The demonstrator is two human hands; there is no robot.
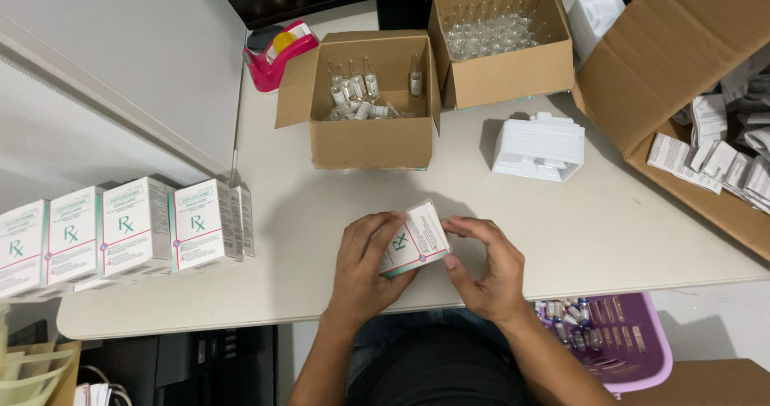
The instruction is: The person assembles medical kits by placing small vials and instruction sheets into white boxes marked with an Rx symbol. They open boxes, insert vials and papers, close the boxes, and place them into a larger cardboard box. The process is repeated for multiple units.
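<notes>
A small white medicine carton [415, 238] with teal and red trim is held over the near edge of the white table [321, 214]. My left hand [365, 266] wraps its left side and underside. My right hand [485, 270] pinches its right end with thumb and fingers. Both hands rest close to my body, just above the tabletop.
A row of matching cartons [128, 230] stands at the left. Two open cardboard boxes [369, 101] [501, 41] hold glass vials. A stack of white plastic trays [539, 146], a pink tape dispenser [279, 52], a large box of leaflets [706, 109] and a purple basket [618, 346] surround me.
</notes>
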